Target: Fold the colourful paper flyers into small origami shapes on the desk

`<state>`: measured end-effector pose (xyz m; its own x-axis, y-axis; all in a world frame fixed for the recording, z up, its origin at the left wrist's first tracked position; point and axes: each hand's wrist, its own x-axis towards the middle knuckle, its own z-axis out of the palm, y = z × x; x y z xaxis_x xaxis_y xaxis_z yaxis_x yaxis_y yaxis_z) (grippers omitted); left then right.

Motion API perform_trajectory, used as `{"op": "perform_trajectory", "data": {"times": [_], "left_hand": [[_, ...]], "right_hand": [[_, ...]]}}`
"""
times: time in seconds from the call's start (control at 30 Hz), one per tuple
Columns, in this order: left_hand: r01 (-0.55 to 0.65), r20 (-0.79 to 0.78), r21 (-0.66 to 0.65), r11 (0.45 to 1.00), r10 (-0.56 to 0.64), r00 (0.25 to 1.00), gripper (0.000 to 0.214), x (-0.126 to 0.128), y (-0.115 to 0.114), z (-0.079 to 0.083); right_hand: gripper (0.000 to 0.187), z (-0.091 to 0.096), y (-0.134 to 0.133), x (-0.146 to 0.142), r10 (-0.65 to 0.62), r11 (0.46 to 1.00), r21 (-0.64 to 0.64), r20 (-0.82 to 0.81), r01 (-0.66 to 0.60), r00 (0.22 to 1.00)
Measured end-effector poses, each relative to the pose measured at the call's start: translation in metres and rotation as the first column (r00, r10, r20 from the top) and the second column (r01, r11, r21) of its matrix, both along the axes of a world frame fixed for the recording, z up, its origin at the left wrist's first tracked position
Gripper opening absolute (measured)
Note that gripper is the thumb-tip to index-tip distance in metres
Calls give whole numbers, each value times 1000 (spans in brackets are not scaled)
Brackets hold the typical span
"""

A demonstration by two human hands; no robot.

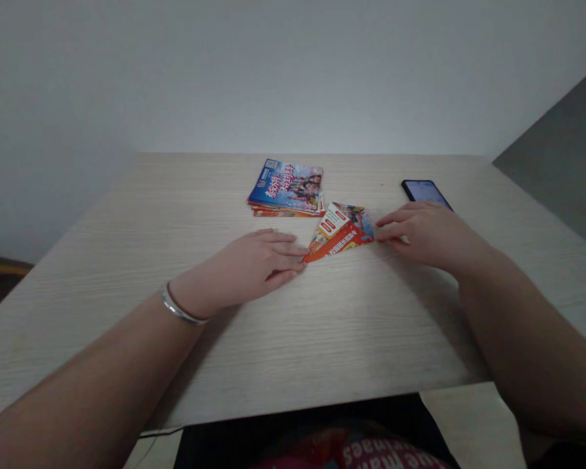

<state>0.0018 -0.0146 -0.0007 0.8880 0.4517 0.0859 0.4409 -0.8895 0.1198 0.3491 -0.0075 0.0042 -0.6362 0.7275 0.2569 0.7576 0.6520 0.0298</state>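
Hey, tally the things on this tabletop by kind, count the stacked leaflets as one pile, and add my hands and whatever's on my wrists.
Leaflet pile: 1
Folded paper: 1
Phone: 1
Hands: 2 (left hand, right hand)
Silver bangle: 1
Total: 6

Head view — forward, down over tabletop

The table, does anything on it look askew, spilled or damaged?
The stack of leaflets looks slightly askew: orange edges stick out unevenly beneath its blue top. The folded leaflet, between the left hand and right hand, narrows to a point, but that seems deliberate. No spill or tear shows.
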Motion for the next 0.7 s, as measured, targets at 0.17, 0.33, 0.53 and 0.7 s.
{"op": "perform_trajectory", "data": {"times": [0.17,0.33,0.53,0.7], "left_hand": [[21,48,-4,1000,-21,999,28,2,3,-2],[-10,71,15,1000,9,997,27,12,-1,1],[-208,124,-1,978,207,971,25,26,-7,-5],[-245,120,93,965,233,965,23,31,-8,-6]], "right_hand": [[18,-5,-5,-27,-96,991,81,-158,110,983],[32,-17,-15,-72,125,992,-24,-85,-128,988],[24,-16,-15,-84,134,987,90,9,-134,991],[22,-11,-20,-90,90,973,207,78,-104,993]]}}
